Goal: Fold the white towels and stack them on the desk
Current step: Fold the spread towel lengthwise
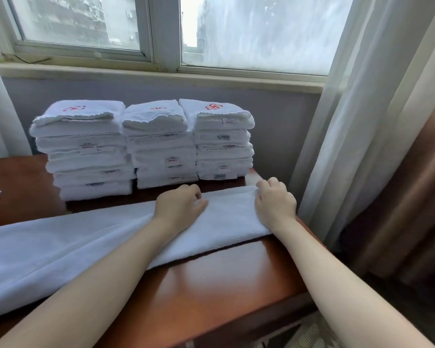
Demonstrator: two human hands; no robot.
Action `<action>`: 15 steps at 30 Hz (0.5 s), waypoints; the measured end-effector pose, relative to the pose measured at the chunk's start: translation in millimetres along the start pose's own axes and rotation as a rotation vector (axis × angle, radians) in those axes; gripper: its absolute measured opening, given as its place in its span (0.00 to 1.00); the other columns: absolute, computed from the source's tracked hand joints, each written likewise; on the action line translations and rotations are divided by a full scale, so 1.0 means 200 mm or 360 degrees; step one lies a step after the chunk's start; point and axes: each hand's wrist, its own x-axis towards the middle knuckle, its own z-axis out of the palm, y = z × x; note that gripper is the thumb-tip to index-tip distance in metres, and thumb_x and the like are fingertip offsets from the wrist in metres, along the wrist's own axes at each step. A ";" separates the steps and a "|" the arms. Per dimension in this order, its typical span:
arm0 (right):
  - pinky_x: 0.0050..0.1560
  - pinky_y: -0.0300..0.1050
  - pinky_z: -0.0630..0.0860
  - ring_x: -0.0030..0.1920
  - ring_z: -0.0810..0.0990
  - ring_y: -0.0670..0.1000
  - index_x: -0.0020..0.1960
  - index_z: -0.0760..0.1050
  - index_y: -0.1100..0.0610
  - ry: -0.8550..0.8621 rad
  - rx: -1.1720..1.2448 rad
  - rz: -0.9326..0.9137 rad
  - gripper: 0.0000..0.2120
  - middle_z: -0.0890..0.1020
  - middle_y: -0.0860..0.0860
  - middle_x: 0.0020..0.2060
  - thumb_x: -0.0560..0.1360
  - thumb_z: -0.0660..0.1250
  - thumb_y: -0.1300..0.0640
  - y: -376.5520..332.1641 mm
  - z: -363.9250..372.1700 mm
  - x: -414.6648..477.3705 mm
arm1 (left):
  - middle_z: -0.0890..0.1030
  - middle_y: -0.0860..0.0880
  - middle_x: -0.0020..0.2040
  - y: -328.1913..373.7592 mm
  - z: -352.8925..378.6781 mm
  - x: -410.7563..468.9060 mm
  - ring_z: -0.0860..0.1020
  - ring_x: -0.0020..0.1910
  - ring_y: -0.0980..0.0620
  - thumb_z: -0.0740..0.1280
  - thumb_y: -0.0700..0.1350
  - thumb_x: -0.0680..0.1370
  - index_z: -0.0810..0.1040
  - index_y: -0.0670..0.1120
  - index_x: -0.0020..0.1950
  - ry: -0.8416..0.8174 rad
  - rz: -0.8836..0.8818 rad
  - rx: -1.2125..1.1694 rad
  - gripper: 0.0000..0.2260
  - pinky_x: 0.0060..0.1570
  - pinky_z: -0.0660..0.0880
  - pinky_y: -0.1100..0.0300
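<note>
White towel (81, 249): a long doubled band lying slantwise across the surface (211, 287). Its right end is near the surface's right edge; its left runs out of view.
Folded stacks (161, 146): three, side by side under the window (236, 33), just behind the band and apart from it.
Hands: left grip (180, 204) rests on the band, fingers curled at its far edge. Right grip (275, 204) is curled round the right-end corner. Both look clamped on cloth.
Step, as I judge: bringing the right end over leftward for the cross fold.
Doing it well: lift both corners together, keep the edges matched, land the end square, and smooth the crease flat before the next fold.
Risk: dragging may skew the loose left length.
</note>
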 end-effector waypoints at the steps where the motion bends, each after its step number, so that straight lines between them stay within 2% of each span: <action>1: 0.50 0.48 0.71 0.58 0.73 0.55 0.68 0.70 0.52 -0.0003 -0.0058 -0.0043 0.17 0.72 0.52 0.60 0.81 0.55 0.57 -0.01 -0.02 0.00 | 0.79 0.55 0.52 0.00 -0.02 0.00 0.78 0.50 0.52 0.61 0.61 0.78 0.76 0.53 0.56 -0.0050 -0.0004 0.0017 0.14 0.40 0.68 0.58; 4: 0.59 0.50 0.68 0.62 0.72 0.55 0.70 0.71 0.50 0.0048 0.0234 -0.0152 0.20 0.74 0.51 0.62 0.78 0.59 0.58 -0.08 -0.06 -0.04 | 0.78 0.56 0.54 -0.05 -0.10 -0.03 0.77 0.52 0.52 0.57 0.64 0.79 0.75 0.55 0.60 -0.0205 -0.0080 0.0024 0.17 0.44 0.70 0.57; 6: 0.61 0.52 0.69 0.62 0.73 0.55 0.68 0.74 0.52 0.0073 0.0613 -0.0302 0.20 0.77 0.51 0.61 0.77 0.62 0.59 -0.19 -0.09 -0.10 | 0.78 0.58 0.51 -0.11 -0.18 -0.07 0.75 0.48 0.54 0.54 0.64 0.80 0.74 0.57 0.60 -0.0300 -0.0192 -0.0026 0.17 0.38 0.66 0.58; 9: 0.62 0.52 0.70 0.62 0.74 0.52 0.65 0.77 0.53 -0.0031 0.0953 -0.0492 0.16 0.79 0.50 0.59 0.77 0.64 0.59 -0.41 -0.12 -0.18 | 0.76 0.60 0.45 -0.24 -0.31 -0.15 0.74 0.43 0.55 0.51 0.63 0.81 0.75 0.57 0.57 -0.0331 -0.0374 -0.0123 0.17 0.33 0.63 0.59; 13: 0.62 0.50 0.70 0.61 0.74 0.50 0.62 0.78 0.52 -0.0171 0.1113 -0.0699 0.13 0.80 0.48 0.56 0.78 0.64 0.57 -0.71 -0.13 -0.25 | 0.79 0.57 0.44 -0.42 -0.48 -0.30 0.76 0.42 0.55 0.55 0.60 0.82 0.77 0.54 0.48 -0.0286 -0.0464 -0.0096 0.15 0.34 0.66 0.57; 15: 0.61 0.48 0.70 0.60 0.74 0.50 0.61 0.78 0.52 -0.0211 0.1123 -0.0797 0.12 0.80 0.47 0.55 0.79 0.63 0.56 -0.84 -0.13 -0.29 | 0.77 0.60 0.44 -0.50 -0.56 -0.40 0.76 0.43 0.57 0.58 0.59 0.81 0.77 0.56 0.50 -0.0275 -0.0489 -0.0089 0.11 0.35 0.68 0.59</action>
